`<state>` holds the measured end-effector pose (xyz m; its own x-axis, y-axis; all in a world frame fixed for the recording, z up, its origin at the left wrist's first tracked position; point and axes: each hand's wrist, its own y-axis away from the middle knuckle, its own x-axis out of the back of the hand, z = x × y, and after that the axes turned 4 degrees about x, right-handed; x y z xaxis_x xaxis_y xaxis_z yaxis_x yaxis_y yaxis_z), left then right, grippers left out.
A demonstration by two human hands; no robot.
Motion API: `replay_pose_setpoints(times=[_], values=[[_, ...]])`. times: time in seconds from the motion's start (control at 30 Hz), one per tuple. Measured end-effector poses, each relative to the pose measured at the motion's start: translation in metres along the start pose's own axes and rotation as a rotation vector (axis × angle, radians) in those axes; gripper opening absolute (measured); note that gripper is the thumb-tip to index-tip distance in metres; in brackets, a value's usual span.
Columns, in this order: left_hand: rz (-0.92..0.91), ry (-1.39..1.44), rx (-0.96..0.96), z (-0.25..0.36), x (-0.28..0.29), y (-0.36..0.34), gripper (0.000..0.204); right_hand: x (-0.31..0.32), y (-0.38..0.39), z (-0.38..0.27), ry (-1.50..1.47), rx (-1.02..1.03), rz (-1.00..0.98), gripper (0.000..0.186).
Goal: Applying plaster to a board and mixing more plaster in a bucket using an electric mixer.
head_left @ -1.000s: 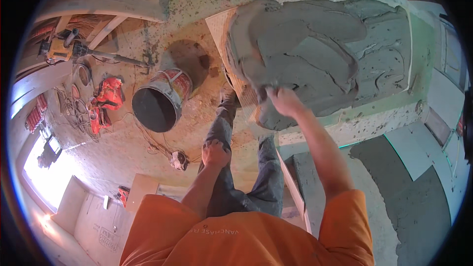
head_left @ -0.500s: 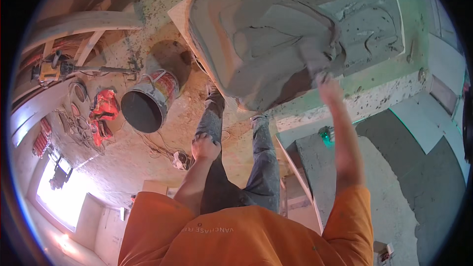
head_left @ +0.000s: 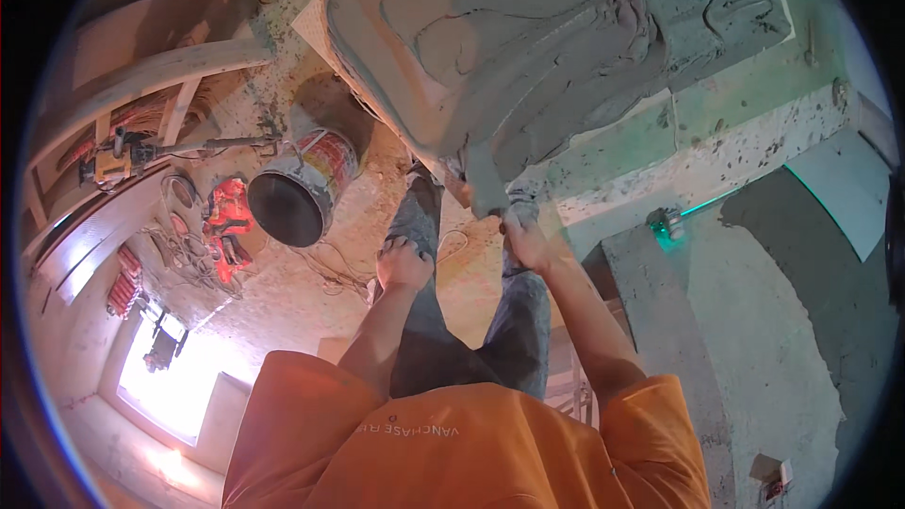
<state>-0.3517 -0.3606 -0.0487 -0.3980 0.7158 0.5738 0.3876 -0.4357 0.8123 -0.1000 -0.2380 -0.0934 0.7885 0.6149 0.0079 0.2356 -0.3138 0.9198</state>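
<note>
My right hand (head_left: pixel 526 241) is closed round the handle of a trowel. The trowel's flat blade (head_left: pixel 485 179), coated in grey, lies at the near edge of a pale board (head_left: pixel 309 23). Wet grey mortar (head_left: pixel 556 47) covers most of that board in thick, ridged smears. My left hand (head_left: pixel 403 264) rests on my left knee, its fingers bent over the dark trouser leg and holding no tool.
Left of my legs a bucket (head_left: pixel 330 168) lies tilted, its dark mouth toward me. Beyond it are a red bag (head_left: pixel 228 217), loose cables and a yellow-and-black power tool (head_left: pixel 115 166). A green-glowing device (head_left: pixel 667 228) stands at the right, beside a concrete ledge (head_left: pixel 698 146).
My right hand has drawn the trowel from the board's right part toward me, down to its near edge. The mortar shows fresh long streaks. My left hand stays on the knee.
</note>
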Motion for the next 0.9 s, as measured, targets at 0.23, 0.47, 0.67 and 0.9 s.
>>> replay_pose_setpoints(times=[0.23,0.47,0.67,0.9], values=[[0.029,-0.003,-0.033,0.005,-0.016,0.004,0.032,-0.016,-0.007,0.098,0.529,0.388,0.12,0.059],[0.017,-0.054,-0.008,0.007,-0.006,0.001,0.033,-0.007,0.029,0.073,0.702,0.524,0.054,0.042],[0.038,-0.032,-0.046,0.016,-0.002,-0.003,0.032,0.119,-0.059,0.041,0.596,0.226,0.86,0.036],[0.099,-0.035,-0.056,0.01,-0.015,-0.003,0.03,0.28,-0.081,0.028,0.645,0.04,1.351,0.046]])
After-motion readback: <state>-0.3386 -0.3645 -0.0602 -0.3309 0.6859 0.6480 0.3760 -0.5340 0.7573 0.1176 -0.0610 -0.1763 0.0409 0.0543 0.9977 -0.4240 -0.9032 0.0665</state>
